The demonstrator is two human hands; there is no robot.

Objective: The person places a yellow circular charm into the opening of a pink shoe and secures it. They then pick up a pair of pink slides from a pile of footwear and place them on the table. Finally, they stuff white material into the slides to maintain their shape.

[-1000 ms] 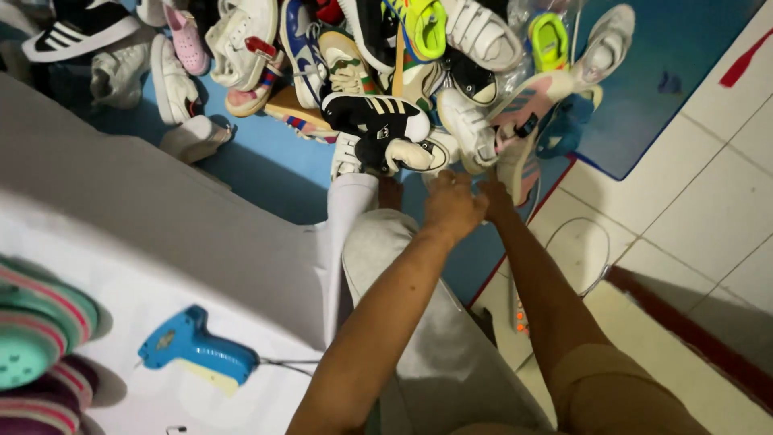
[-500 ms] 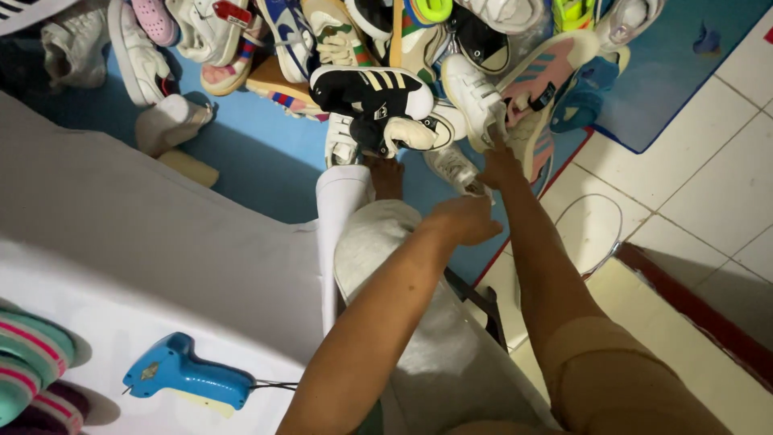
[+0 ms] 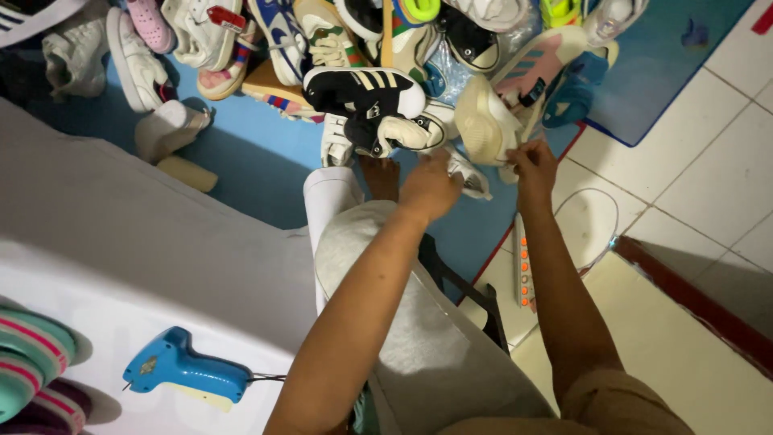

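Both my arms reach down toward a heap of shoes on a blue floor mat (image 3: pixel 258 169). My left hand (image 3: pixel 431 189) is closed on a small white shoe (image 3: pixel 471 173) at the near edge of the heap. My right hand (image 3: pixel 533 165) pinches the edge of a cream-soled shoe (image 3: pixel 487 125) lying on its side. Just behind them sit a black shoe with white stripes (image 3: pixel 362 89) and a pink striped shoe (image 3: pixel 535 68). My grey-trousered knee (image 3: pixel 362 242) and bare foot (image 3: pixel 380 173) are below the hands.
A blue handheld tagging gun (image 3: pixel 185 372) lies on the white table (image 3: pixel 105 266) at lower left, beside stacked striped slippers (image 3: pixel 28 362). A white power strip (image 3: pixel 523 266) and cable lie on the tiled floor. A dark stool leg (image 3: pixel 475 294) stands by my knee.
My hands have separated: the right moved right onto the cream-soled shoe, the left stayed low at the small white shoe. The camera view has shifted downward over the pile.
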